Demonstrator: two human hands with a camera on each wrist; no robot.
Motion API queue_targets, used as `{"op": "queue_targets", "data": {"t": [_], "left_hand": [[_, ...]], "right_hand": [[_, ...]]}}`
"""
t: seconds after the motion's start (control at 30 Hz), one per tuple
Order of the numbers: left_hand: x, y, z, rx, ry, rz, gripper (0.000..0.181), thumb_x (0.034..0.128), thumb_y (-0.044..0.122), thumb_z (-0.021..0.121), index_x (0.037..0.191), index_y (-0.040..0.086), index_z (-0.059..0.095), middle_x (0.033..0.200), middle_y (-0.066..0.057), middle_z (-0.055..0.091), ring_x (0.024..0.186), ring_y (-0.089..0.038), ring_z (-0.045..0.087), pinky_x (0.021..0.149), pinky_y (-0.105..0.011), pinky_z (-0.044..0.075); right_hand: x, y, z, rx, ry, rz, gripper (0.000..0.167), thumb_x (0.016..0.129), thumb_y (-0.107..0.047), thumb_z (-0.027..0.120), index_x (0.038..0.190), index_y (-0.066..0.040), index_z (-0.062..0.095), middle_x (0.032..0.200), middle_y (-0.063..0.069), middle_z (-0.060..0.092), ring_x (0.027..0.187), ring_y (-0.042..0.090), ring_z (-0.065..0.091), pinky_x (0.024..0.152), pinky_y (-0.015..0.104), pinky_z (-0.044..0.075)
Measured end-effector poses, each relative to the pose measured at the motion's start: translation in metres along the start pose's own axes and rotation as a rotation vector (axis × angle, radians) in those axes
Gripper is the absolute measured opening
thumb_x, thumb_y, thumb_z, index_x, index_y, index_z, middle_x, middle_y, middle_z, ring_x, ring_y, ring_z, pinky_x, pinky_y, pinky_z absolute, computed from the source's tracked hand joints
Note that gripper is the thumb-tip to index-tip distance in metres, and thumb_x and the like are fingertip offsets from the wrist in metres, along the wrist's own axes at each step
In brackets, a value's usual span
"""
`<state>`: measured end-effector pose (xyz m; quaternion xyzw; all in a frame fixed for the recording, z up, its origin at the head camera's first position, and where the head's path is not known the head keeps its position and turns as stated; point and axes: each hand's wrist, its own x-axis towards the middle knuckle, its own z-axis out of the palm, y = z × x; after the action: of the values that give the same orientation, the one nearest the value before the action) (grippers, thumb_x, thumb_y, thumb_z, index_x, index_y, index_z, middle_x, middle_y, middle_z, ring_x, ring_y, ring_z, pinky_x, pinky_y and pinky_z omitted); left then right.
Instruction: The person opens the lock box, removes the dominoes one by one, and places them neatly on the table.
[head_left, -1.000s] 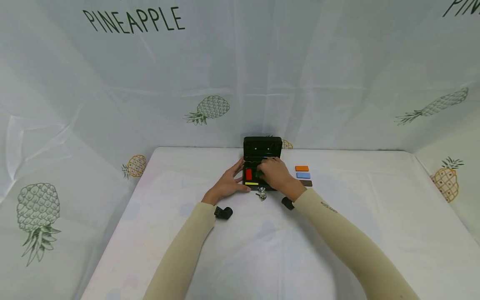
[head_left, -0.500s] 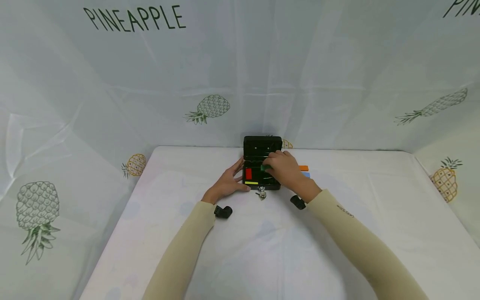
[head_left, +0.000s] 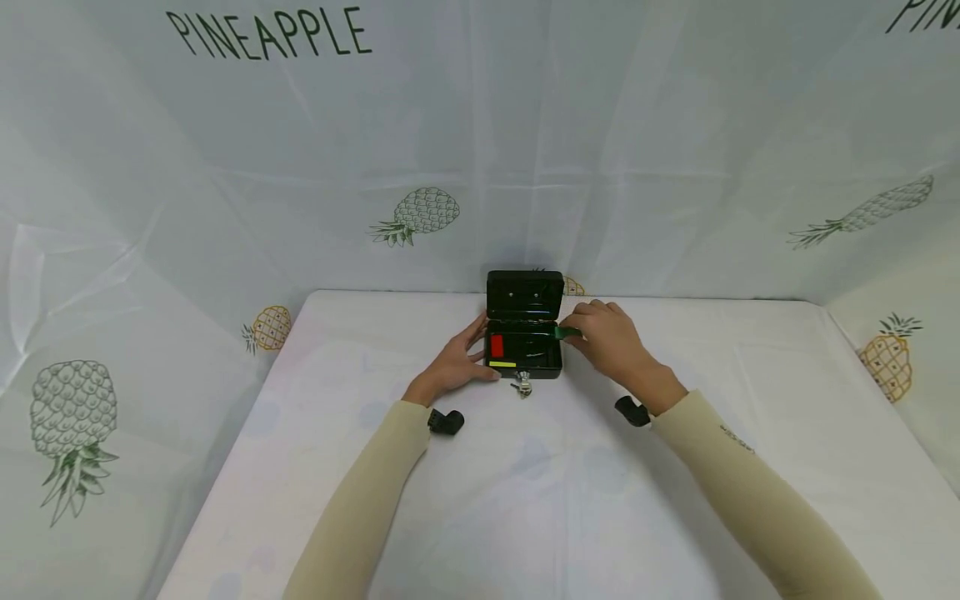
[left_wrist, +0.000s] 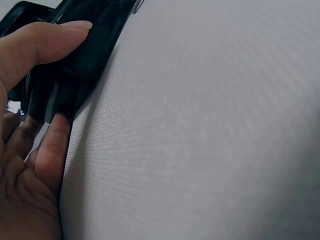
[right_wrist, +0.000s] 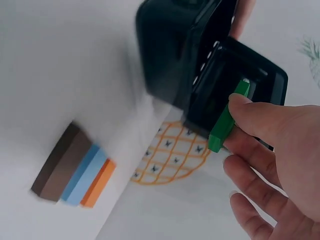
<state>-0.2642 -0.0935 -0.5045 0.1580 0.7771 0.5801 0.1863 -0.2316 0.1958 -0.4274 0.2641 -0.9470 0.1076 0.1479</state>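
A small black cash box (head_left: 553, 372) sits at the table's back edge with its lid (head_left: 525, 293) raised. Inside it lie a red block (head_left: 497, 346) and a yellow block (head_left: 502, 364). My left hand (head_left: 452, 362) rests against the box's left side, its thumb across the front corner and its fingers fairly straight. Just past the right wall, my right hand (head_left: 611, 337) pinches a green block (right_wrist: 220, 131) between thumb and fingers. In the head view only one end of that block shows. Keys (head_left: 523, 386) hang from the front lock.
Brown (right_wrist: 62, 165), blue (right_wrist: 82, 172) and orange blocks (right_wrist: 99, 182) stand side by side on the table, right of the box. My right hand hides them in the head view. A pineapple-print curtain (head_left: 637, 192) rises directly behind the table's back edge.
My right hand has lifted the green block from inside the box and carried it right, past the wall, now covering the row of blocks. My left hand has stayed in place.
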Motion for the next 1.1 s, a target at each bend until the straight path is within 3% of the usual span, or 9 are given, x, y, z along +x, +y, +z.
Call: {"op": "queue_targets", "data": {"t": [0.33,0.77,1.1], "left_hand": [[0.001,0.0,0.0,0.014,-0.001,0.0,0.121,0.0821,-0.007,0.086,0.172,0.024,0.011,0.177,-0.003,0.019,0.162,-0.023,0.022,0.123,-0.041,0.043],[0.002,-0.003,0.001,0.034,0.015,-0.022,0.121,0.0823,-0.005,0.087,0.172,0.026,0.012,0.176,-0.002,0.021,0.162,-0.023,0.022,0.122,-0.042,0.043],[0.002,-0.003,0.001,0.029,0.018,-0.01,0.12,0.0825,-0.007,0.086,0.172,0.025,0.012,0.176,-0.001,0.02,0.162,-0.023,0.023,0.122,-0.04,0.044]], "right_hand": [[-0.029,0.019,-0.003,0.003,0.035,0.029,0.022,0.082,-0.004,0.089,0.103,-0.004,0.082,0.102,0.01,0.076,0.091,0.032,0.066,0.079,0.047,0.057],[-0.063,0.032,-0.002,-0.008,-0.017,0.052,0.022,0.081,-0.002,0.09,0.102,-0.002,0.082,0.1,0.012,0.077,0.087,0.032,0.066,0.078,0.05,0.058],[-0.076,0.039,0.006,0.001,-0.033,0.04,0.03,0.077,0.001,0.092,0.105,-0.004,0.084,0.097,0.011,0.077,0.085,0.03,0.067,0.073,0.047,0.059]]}}
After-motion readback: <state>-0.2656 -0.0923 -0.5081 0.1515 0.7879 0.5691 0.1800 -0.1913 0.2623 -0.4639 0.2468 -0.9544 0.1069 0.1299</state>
